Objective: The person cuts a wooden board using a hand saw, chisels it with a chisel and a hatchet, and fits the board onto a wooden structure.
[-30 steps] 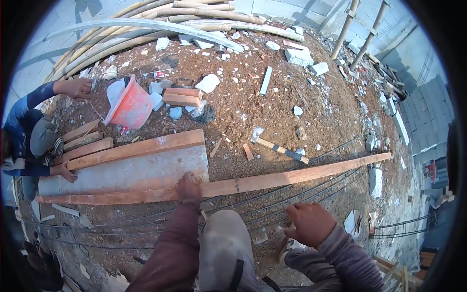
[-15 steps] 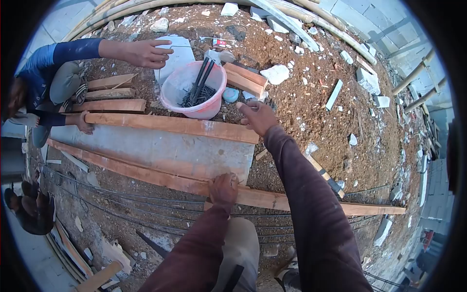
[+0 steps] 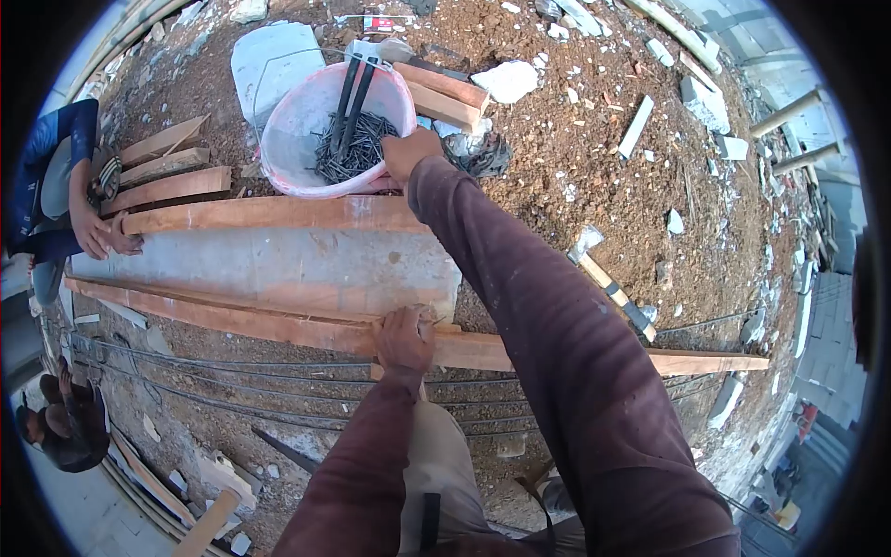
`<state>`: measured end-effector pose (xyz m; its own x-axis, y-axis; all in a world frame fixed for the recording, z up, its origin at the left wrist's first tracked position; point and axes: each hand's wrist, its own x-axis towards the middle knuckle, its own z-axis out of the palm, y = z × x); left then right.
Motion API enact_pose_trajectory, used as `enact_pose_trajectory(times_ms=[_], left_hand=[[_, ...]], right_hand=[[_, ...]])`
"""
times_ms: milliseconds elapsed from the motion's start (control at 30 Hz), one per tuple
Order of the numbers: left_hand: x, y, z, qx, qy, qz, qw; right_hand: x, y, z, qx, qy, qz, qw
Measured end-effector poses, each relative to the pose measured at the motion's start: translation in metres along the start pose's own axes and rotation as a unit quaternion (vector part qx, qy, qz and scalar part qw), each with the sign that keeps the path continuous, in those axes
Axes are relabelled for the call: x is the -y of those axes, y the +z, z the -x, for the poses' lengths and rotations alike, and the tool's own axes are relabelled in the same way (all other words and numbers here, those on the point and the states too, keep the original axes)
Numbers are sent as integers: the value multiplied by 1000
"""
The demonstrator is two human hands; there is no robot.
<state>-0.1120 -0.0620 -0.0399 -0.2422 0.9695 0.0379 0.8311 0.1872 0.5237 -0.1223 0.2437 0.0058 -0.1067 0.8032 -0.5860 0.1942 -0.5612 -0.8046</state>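
Note:
My left hand is closed over a long reddish wooden beam, the nearer of two along a grey panel. My right hand grips the right rim of a pinkish-white bucket; its fingertips are partly hidden. The bucket leans slightly toward me. Inside lie many dark nails, with a tool's two long black handles sticking up. Past the panel runs the second wooden beam. A co-worker's hands are at its left end.
A hammer lies on the soil at right. Short timber offcuts sit behind the bucket, and more wood pieces lie by the co-worker. Thin metal rods cross the ground near me. Another person is at far left.
My right hand has moved left onto the bucket rim, and the bucket has tipped slightly toward me. The co-worker's outstretched hand has drawn back to the beam's end. My left hand stays put.

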Motion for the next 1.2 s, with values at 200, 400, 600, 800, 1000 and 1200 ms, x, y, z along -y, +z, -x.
enact_pose_trajectory(times_ms=[200,400,600,800,1000,1200], left_hand=[[0,6,0,-9,-6,-12,1000],[5,12,2,-17,-9,38,999],[-4,8,1,12,-35,-3,999],[-4,10,1,22,-65,-25,997],[-8,12,2,14,-93,-47,994],[3,16,2,-1,-38,-14,999]], right_hand=[[35,-121,84,35,-59,-128,989],[24,-322,289,-65,-67,-140,986],[-99,-455,532,-319,-10,-152,935],[-286,-485,622,-521,31,-310,794],[-426,-461,585,-483,56,-435,758],[-439,-453,603,-461,135,-464,744]])
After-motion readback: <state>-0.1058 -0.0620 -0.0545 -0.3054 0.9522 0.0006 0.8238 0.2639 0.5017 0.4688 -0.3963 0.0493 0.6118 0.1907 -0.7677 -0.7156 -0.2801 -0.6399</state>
